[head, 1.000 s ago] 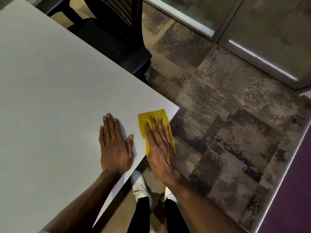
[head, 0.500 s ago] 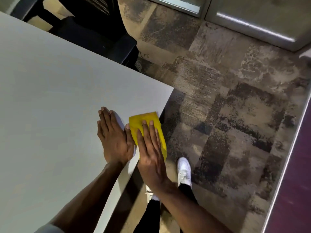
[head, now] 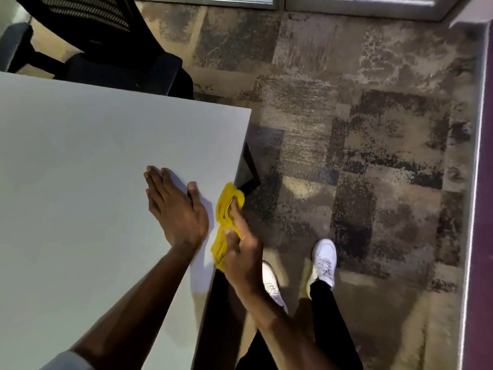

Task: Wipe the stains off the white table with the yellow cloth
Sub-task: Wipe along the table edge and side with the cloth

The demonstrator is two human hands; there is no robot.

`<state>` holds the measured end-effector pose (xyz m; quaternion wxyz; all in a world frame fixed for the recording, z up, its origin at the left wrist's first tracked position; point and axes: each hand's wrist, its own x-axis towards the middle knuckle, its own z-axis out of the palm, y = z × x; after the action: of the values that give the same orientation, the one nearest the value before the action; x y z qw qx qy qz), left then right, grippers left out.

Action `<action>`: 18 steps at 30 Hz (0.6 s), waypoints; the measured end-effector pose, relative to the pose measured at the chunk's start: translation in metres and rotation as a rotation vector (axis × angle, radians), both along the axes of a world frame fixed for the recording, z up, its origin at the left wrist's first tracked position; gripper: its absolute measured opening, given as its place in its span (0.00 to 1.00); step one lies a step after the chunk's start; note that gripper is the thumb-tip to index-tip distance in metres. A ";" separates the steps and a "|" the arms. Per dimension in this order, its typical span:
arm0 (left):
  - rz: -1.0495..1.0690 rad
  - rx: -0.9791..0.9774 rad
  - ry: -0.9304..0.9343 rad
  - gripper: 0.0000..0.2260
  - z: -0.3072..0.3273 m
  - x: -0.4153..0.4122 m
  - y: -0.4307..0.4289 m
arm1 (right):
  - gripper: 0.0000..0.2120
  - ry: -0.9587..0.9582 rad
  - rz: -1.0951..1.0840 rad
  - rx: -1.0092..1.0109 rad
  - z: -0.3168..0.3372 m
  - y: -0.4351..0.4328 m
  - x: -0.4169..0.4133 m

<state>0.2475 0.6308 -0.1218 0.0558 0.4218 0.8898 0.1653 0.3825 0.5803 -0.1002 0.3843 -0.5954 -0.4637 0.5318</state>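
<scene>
- Patterned carpet floor (head: 360, 161) surrounds the white table (head: 80, 169); a dark chair (head: 112, 52) stands at the table's far edge.
- Left hand (head: 177, 212): lies flat on the table near its right edge. Its fingers (head: 156, 185) are straight and held together, with the thumb spread apart. It holds nothing.
- Right hand (head: 244, 253): positioned just off the table's right edge. Its fingers (head: 235, 208) are curled and clamped on the cloth (head: 225, 209).
- Cloth: bunched into folds, not spread flat. It sits at the table's right edge, touching or just beside it; which one cannot be told.
- Table surface: no stains are discernible on the visible part. Lighting is dim and faint marks could be missed.
- Progress, as a judgement: the top near the right edge appears clean, and the wipe has reached the table's edge. Any areas of the table outside the view are unverified.
- Left to do, as a judgement: inspect the top, then re-spread the cloth for any residue found.
</scene>
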 end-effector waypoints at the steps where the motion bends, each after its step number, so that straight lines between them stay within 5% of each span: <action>1: -0.002 -0.003 -0.003 0.32 0.001 0.000 0.001 | 0.28 0.012 -0.003 -0.002 -0.003 0.012 0.001; 11: -0.051 -0.005 0.030 0.25 0.005 0.004 0.020 | 0.27 0.086 0.149 -0.045 -0.028 -0.020 0.009; 18: -0.188 0.073 0.019 0.35 0.020 0.012 0.069 | 0.27 0.200 0.137 -0.056 -0.033 -0.009 0.016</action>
<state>0.2596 0.6997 -0.1020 0.0473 0.5067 0.8402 0.1874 0.3989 0.5713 -0.1331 0.3746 -0.5169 -0.4478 0.6261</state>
